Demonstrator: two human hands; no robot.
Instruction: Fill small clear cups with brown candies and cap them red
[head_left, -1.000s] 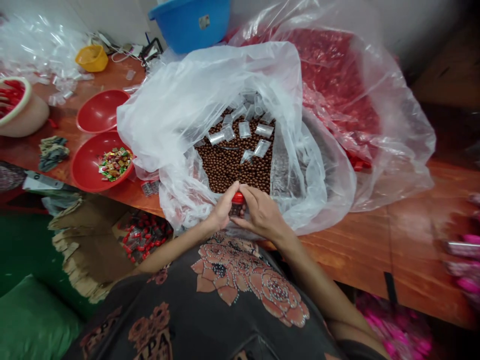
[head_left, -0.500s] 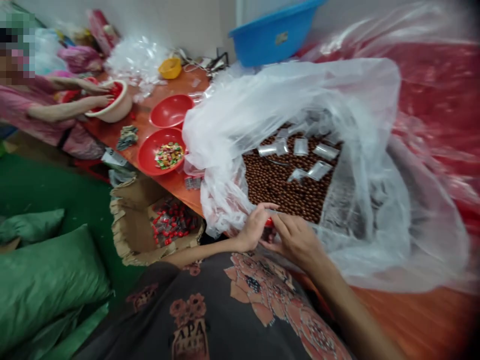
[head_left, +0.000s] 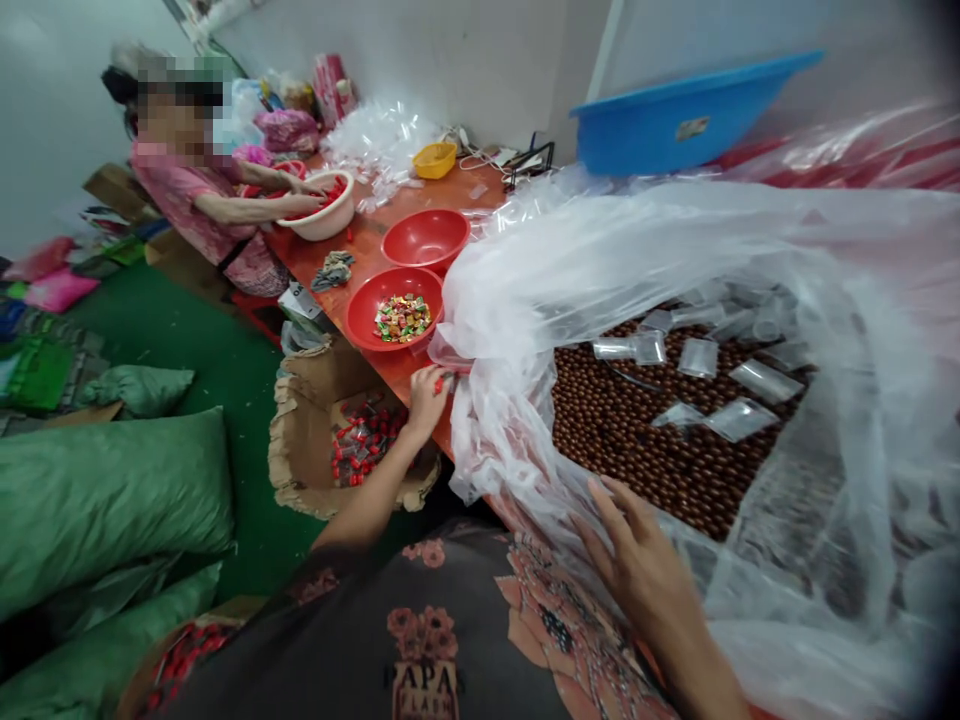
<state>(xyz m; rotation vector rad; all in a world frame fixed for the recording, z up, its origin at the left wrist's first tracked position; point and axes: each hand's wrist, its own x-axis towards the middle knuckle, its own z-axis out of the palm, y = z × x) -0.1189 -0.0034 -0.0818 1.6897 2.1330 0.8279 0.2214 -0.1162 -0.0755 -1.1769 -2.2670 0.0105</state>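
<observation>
The two hands no longer meet over the beads: they have parted, and the view has swung left along the table. Nearest, the right hand (head_left: 637, 570) is open, its fingers (head_left: 607, 510) spread and gripping nothing, just above the gathered edge of a clear plastic liner (head_left: 510, 440). The left hand (head_left: 427, 405) has moved out to the table's near edge, its fingers curled around a small red-capped bottle (head_left: 444, 381), of which only a sliver of red shows. Below it, a torn cardboard box (head_left: 300, 440) holds more red-capped bottles (head_left: 364, 445). Inside the liner lies a mass of glossy brown beads (head_left: 675, 460), with small clear bags (head_left: 739, 420) scattered on top. Lettering on the dark printed shirt (head_left: 450, 650) reads roughly "PAPAS", with a fainter line beneath it that may say "FLASH". Farther along the tabletop (head_left: 367, 240) sit a red bowl of wrapped sweets (head_left: 390, 305) and a second red bowl (head_left: 426, 240). Near the far end, a co-worker in pink (head_left: 202, 200) has both hands in a cream bowl (head_left: 326, 205). The small label on the blue basin (head_left: 679, 130) is unreadable.
</observation>
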